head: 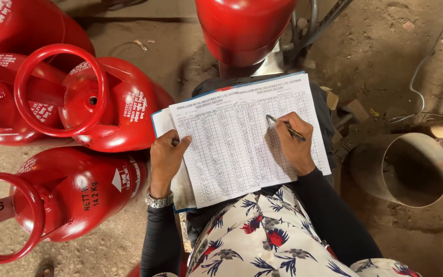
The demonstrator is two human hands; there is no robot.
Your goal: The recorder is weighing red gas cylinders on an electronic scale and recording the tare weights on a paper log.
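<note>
A white printed record sheet (232,149) with a ruled table full of handwriting lies on a blue-edged pad across my lap. My left hand (166,156), with a metal wristwatch, grips the sheet's left edge, thumb on the paper. My right hand (292,143) rests on the right half of the sheet, fingers closed on a dark pen (286,128). The pen tip touches a row in the upper middle of the table. Both arms wear dark sleeves.
Red gas cylinders with ring handles stand to the left (106,102) and lower left (62,197). Another red cylinder (244,28) stands right beyond the pad. An open metal drum (403,169) lies at the right on the dirt floor, with a cable (420,77) behind it.
</note>
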